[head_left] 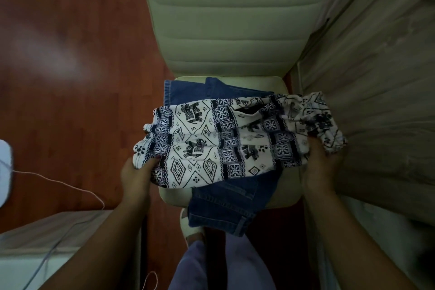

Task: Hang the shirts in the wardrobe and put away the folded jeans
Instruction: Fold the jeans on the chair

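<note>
A white garment with a dark blue elephant print [211,139] lies folded across the seat of a cream chair [230,19]. My left hand [137,176] grips its left end, thumb on top. My right hand [322,162] holds its bunched right end from below. Under it lie folded blue jeans [226,202], which stick out at the back of the seat and hang over its front edge.
A light wood wardrobe panel [376,77] stands close on the right. Red-brown wooden floor [70,54] lies to the left, with a white device [3,172] and its thin cable [58,181]. A pale surface [47,242] sits at lower left. My legs [211,266] are below.
</note>
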### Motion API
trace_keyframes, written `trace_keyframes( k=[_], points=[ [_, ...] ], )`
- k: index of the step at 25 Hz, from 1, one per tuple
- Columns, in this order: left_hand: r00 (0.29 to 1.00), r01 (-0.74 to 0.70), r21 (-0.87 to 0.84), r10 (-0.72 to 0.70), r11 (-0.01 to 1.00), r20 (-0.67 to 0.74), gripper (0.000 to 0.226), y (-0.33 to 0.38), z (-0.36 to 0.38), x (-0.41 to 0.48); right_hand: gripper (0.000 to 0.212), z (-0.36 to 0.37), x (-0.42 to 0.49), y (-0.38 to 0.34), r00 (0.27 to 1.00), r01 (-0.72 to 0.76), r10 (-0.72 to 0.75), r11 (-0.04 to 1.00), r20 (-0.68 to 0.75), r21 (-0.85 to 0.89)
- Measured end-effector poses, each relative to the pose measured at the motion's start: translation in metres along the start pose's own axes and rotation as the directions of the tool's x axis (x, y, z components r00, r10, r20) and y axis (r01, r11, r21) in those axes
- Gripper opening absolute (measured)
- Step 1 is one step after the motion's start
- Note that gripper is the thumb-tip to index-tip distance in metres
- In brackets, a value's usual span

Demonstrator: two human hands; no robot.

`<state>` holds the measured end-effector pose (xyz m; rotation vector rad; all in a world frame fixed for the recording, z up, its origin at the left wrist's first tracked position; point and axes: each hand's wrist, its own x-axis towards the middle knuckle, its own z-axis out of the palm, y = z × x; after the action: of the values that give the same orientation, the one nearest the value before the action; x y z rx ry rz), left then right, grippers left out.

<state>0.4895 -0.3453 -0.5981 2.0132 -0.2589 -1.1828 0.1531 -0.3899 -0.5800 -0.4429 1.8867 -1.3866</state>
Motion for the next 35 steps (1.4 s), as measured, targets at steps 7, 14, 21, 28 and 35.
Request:
trace_keyframes(
  k=[7,14,21,28,35],
  points=[
    [0.904,0.186,-0.204,-0.087,0.961,0.418,0.06,0.004,0.014,-0.017,0.067,-0.013,-0.006,-0.045,0.984,0.154,-0.156,0.988,-0.086,-0.032],
    [0.778,0.126,0.035,-0.121,0.991,0.616,0.087,0.005,0.0,-0.021,0.063,0.062,-0.101,-0.006,0.913,0.32,-0.242,0.924,0.327,-0.21],
    [0.72,0.239,0.186,-0.303,0.953,0.624,0.08,0.024,-0.002,-0.014,0.087,0.095,-0.149,0.069,0.475,0.753,0.081,0.478,0.877,-0.452],
    [0.843,0.088,0.274,-0.218,0.958,0.492,0.098,0.02,0.018,-0.006,0.068,0.071,-0.134,0.077,0.256,0.882,0.094,0.386,0.962,-0.273],
    [0.898,0.208,0.075,-0.22,0.975,0.382,0.07,0.019,0.019,0.001,0.034,0.046,-0.112,0.073,0.568,0.702,-0.226,0.635,0.791,-0.322]
  ],
)
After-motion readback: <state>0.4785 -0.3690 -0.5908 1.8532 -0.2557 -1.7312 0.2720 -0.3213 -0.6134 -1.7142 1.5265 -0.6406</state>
